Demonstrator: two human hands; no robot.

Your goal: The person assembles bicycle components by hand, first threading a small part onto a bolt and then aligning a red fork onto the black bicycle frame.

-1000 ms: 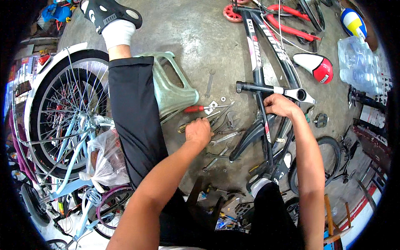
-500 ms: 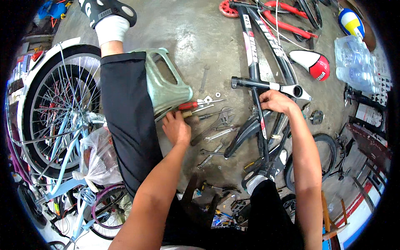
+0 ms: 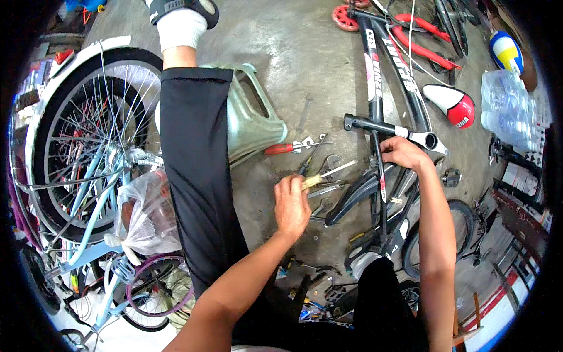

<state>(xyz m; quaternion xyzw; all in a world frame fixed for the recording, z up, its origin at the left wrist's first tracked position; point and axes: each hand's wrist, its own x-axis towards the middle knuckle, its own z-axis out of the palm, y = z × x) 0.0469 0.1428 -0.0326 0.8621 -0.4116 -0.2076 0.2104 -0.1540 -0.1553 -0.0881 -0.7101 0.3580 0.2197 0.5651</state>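
Observation:
In my left hand [image 3: 291, 202] is a screwdriver with a pale yellow handle [image 3: 312, 182], its shaft pointing right. My right hand [image 3: 403, 154] is closed against a black and white bicycle frame [image 3: 376, 88], beside a thin tube below the seat tube. Its fingertips are partly hidden there, so what they pinch cannot be made out. A black mudguard [image 3: 353, 198] sits at the frame, left of that tube. Near my left hand lie a dark-handled screwdriver [image 3: 304, 166], a red screwdriver [image 3: 278, 149], an adjustable wrench [image 3: 332, 163] and several spanners [image 3: 324, 190].
A pale green plastic stool [image 3: 271, 130] stands beside my left leg. At left is a light blue bicycle with a large wheel [image 3: 64, 229] and a plastic bag [image 3: 146, 217]. A red and white saddle [image 3: 449, 106], bottle pack [image 3: 508, 108] and small wheel [image 3: 467, 240] lie to the right.
My left hand has lifted the yellow-handled screwdriver from beside the stool and carried it right, toward the frame. The right hand stays at the same spot on the frame. The whole view has shifted slightly.

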